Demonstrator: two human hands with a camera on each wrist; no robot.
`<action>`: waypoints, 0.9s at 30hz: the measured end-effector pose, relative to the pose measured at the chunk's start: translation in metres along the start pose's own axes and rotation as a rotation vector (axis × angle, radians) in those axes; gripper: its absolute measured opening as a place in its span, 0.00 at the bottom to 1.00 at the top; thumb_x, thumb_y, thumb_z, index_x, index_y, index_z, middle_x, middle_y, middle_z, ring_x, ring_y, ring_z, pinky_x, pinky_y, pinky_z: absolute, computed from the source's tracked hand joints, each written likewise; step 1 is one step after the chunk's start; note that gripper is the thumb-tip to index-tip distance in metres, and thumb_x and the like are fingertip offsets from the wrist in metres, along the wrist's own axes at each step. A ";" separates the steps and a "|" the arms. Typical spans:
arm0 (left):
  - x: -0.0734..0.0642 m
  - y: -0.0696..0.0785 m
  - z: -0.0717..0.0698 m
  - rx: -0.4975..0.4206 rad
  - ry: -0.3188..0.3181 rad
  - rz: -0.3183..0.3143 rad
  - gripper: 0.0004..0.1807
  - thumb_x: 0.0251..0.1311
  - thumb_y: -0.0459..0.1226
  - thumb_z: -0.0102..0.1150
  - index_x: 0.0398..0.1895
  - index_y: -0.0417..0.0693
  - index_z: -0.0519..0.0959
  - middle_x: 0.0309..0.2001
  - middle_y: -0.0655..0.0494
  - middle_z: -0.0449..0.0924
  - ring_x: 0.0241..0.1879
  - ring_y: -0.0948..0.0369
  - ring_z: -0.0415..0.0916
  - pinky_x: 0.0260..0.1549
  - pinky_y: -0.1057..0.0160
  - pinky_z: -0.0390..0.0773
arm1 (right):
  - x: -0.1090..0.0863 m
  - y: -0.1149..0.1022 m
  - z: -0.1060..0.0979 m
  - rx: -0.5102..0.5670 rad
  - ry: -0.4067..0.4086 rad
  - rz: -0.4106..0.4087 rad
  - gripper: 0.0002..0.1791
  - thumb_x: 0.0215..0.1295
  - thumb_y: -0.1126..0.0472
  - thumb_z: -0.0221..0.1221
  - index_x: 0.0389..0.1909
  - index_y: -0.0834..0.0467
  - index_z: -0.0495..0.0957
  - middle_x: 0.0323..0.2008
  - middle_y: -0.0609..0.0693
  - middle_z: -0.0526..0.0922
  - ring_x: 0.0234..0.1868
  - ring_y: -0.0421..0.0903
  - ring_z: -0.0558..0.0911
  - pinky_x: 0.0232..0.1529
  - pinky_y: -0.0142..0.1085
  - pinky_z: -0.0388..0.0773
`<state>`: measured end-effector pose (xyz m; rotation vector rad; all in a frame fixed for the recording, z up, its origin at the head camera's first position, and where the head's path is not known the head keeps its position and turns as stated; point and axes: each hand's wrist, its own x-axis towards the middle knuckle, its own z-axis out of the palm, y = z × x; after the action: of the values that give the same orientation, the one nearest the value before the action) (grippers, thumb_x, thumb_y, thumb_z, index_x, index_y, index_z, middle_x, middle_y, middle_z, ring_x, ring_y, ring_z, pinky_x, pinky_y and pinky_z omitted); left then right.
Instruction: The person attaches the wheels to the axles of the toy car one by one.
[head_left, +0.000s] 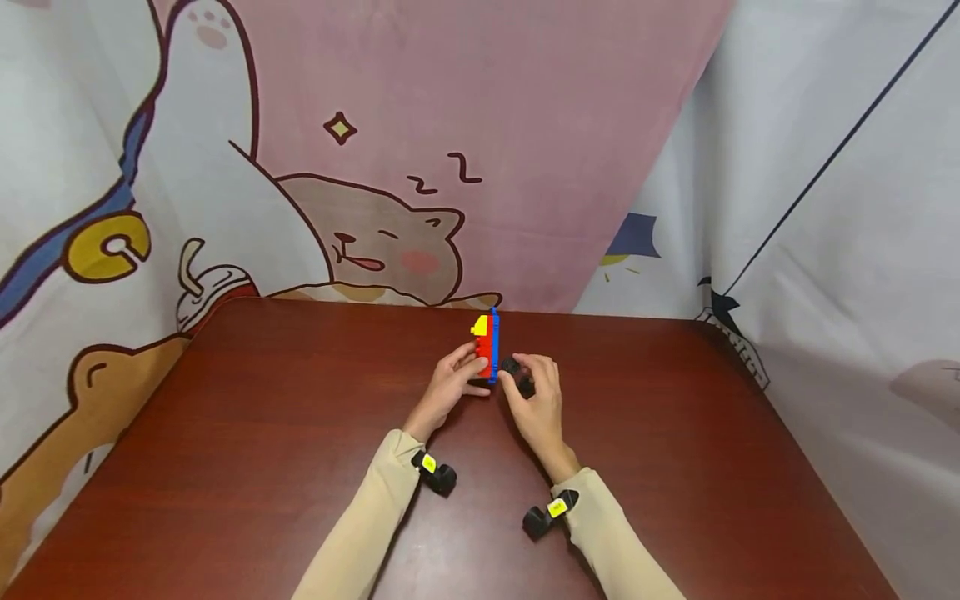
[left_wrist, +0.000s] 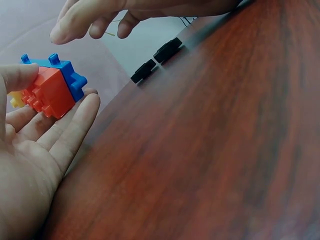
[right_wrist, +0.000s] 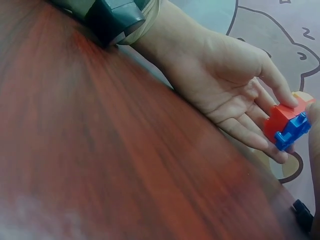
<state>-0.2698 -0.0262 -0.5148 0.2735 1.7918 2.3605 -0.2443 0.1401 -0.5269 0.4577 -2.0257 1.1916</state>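
Observation:
My left hand [head_left: 444, 387] grips a small toy-brick vehicle [head_left: 484, 354], thumb on one side and fingers spread beneath. It has a red body, a blue base with small pegs and a yellow block at the far end. In the left wrist view the vehicle [left_wrist: 56, 92] is tipped on its side, its blue base facing the right hand. My right hand [head_left: 542, 408], with loosely bent fingers, hovers just right of the vehicle. Two black wheel-like pieces [left_wrist: 168, 50] lie on the table beneath it; in the head view the fingers partly overlap these black pieces [head_left: 512, 365].
The brown wooden table [head_left: 300, 400] reaches back to a cartoon-printed curtain [head_left: 540, 125]. Black cameras are strapped at both sleeves, the left camera [head_left: 442, 479] and the right camera [head_left: 538, 522] close over the tabletop.

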 end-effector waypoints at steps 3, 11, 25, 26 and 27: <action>-0.001 0.000 0.000 0.007 -0.007 0.004 0.28 0.72 0.34 0.52 0.72 0.35 0.62 0.64 0.33 0.71 0.40 0.61 0.81 0.35 0.56 0.87 | 0.000 -0.001 0.003 -0.004 -0.005 0.002 0.20 0.59 0.62 0.70 0.51 0.64 0.80 0.44 0.56 0.79 0.43 0.56 0.74 0.42 0.44 0.73; -0.001 0.001 -0.001 0.010 -0.011 0.009 0.27 0.72 0.34 0.52 0.71 0.36 0.64 0.63 0.33 0.73 0.39 0.65 0.81 0.36 0.55 0.87 | 0.002 -0.005 0.011 0.000 -0.017 0.003 0.20 0.59 0.62 0.70 0.51 0.64 0.80 0.44 0.56 0.78 0.45 0.52 0.74 0.43 0.40 0.72; -0.001 -0.001 -0.001 0.014 0.002 0.030 0.26 0.71 0.35 0.53 0.69 0.35 0.65 0.61 0.33 0.74 0.38 0.65 0.82 0.35 0.54 0.87 | 0.001 -0.007 0.012 0.029 -0.053 0.015 0.20 0.58 0.62 0.71 0.51 0.63 0.80 0.44 0.55 0.77 0.44 0.51 0.75 0.43 0.45 0.74; -0.001 0.000 -0.001 0.015 0.001 0.031 0.26 0.71 0.35 0.53 0.69 0.35 0.65 0.61 0.33 0.75 0.38 0.64 0.82 0.35 0.55 0.87 | 0.002 -0.007 0.012 0.036 -0.054 0.010 0.20 0.58 0.63 0.71 0.51 0.63 0.80 0.44 0.55 0.77 0.43 0.52 0.75 0.42 0.46 0.75; -0.001 0.000 -0.001 0.018 0.001 0.033 0.26 0.71 0.36 0.53 0.69 0.35 0.65 0.61 0.34 0.75 0.38 0.64 0.82 0.35 0.55 0.87 | 0.002 -0.007 0.012 0.041 -0.055 0.006 0.20 0.58 0.63 0.71 0.51 0.63 0.80 0.44 0.55 0.77 0.43 0.52 0.75 0.42 0.47 0.75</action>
<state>-0.2690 -0.0271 -0.5151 0.3070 1.8239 2.3674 -0.2458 0.1260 -0.5251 0.5100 -2.0533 1.2379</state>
